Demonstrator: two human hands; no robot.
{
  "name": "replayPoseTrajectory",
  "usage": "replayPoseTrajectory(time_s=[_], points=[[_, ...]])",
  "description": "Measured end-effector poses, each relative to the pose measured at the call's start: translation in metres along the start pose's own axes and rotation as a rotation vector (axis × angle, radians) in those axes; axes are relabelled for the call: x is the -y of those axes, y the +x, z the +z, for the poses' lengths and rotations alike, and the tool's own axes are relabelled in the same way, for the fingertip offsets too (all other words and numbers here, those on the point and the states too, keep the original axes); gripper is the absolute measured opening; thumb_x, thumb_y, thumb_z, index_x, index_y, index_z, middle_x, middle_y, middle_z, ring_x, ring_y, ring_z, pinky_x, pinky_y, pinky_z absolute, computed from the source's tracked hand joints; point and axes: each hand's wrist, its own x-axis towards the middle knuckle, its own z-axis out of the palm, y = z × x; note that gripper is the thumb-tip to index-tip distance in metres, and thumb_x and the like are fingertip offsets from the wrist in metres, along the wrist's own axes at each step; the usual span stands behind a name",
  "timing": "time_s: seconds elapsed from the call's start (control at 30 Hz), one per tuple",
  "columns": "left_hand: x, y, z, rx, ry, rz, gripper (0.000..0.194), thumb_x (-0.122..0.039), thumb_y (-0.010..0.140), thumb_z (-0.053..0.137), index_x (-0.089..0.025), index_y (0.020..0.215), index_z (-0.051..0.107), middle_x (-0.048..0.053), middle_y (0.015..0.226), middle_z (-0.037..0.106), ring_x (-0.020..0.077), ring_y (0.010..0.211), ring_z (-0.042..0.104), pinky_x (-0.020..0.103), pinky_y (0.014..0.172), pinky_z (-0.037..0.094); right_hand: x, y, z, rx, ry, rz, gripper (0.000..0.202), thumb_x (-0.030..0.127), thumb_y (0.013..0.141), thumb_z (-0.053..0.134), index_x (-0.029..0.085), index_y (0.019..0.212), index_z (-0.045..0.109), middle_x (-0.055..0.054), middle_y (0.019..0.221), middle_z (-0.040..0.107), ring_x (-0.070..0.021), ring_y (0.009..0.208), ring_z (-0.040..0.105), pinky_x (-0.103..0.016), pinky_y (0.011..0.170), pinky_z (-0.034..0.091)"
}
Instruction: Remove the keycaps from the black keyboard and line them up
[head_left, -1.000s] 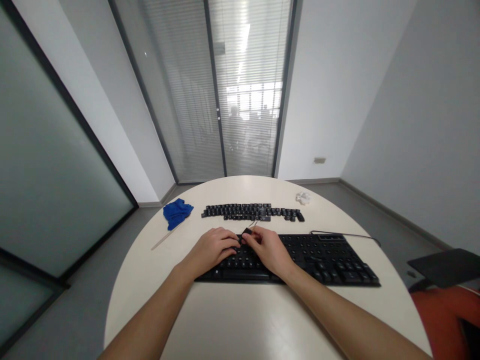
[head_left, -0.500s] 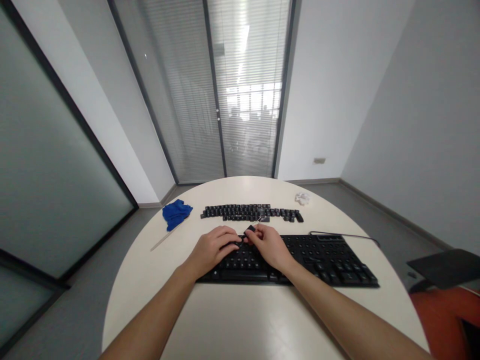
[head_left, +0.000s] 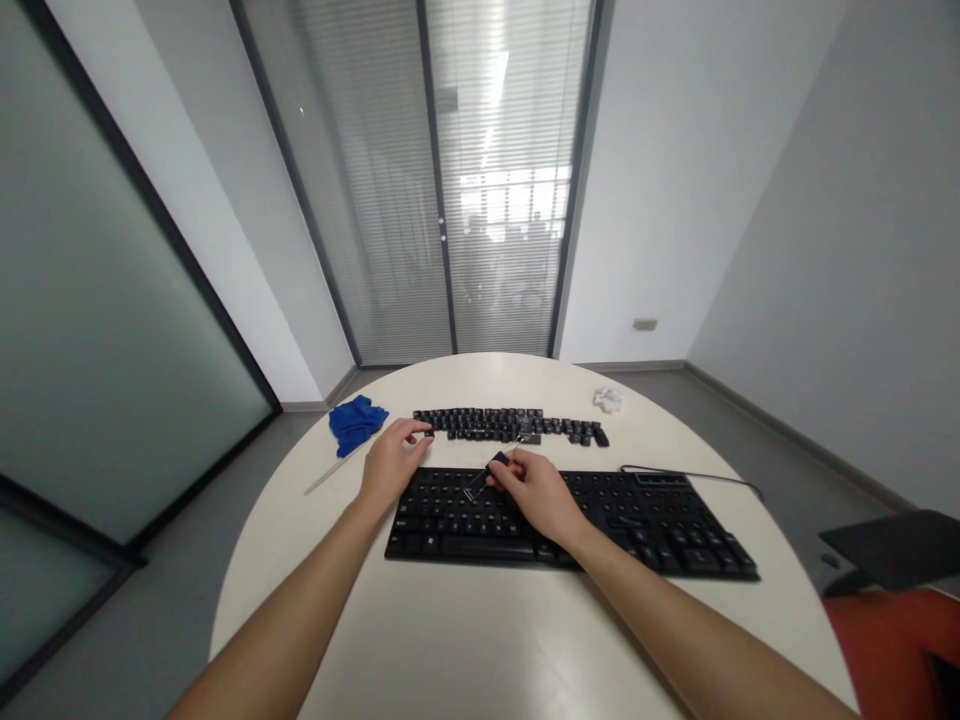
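My right hand [head_left: 538, 488] is closed on a keycap puller [head_left: 477, 486] with a black handle. Its wire loops point down to the left, over the black keyboard [head_left: 469, 546]. Beyond the keyboard lie rows of loose black keycaps [head_left: 484, 424]. At the left end of those rows, my left hand [head_left: 390, 465] pinches a small black keycap [head_left: 429, 433] between thumb and fingers. Whether that keycap touches the table cannot be made out. Part of the keyboard's middle is hidden under my right hand and forearm.
A blue cloth [head_left: 355, 424] lies at the table's left, beside a thin pale stick [head_left: 330, 474]. Crumpled white paper [head_left: 607, 399] sits at the back right. The keyboard's cable [head_left: 697, 473] runs to the right. An orange and black chair [head_left: 892, 630] stands beyond the right edge.
My left hand has moved left and away from me, from the keyboard to the end of the keycap rows, with a keycap in its fingers. My right hand stays over the keyboard.
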Motion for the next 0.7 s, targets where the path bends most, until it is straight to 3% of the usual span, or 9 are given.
replayPoseTrajectory(time_s=[0.27, 0.7], points=[[-0.001, 0.021, 0.013, 0.207, 0.275, -0.101, 0.019, -0.028, 0.081, 0.064, -0.027, 0.098, 0.072, 0.001, 0.105, 0.071, 0.0205, 0.093, 0.064, 0.028, 0.081, 0.048, 0.004, -0.002, -0.001, 0.001, -0.026, 0.000, 0.028, 0.039, 0.090, 0.055, 0.015, 0.080, 0.066, -0.005, 0.072, 0.071, -0.0165, 0.064, 0.061, -0.025, 0.061, 0.042], [-0.004, 0.032, 0.033, 0.258, 0.346, -0.185, 0.022, -0.029, 0.079, 0.064, -0.029, 0.100, 0.071, 0.001, 0.107, 0.073, 0.0242, 0.100, 0.065, 0.031, 0.083, 0.050, 0.005, -0.004, 0.000, 0.005, -0.032, -0.008, 0.025, 0.036, 0.090, 0.056, 0.015, 0.079, 0.066, -0.004, 0.070, 0.070, -0.0152, 0.061, 0.060, -0.024, 0.059, 0.041]])
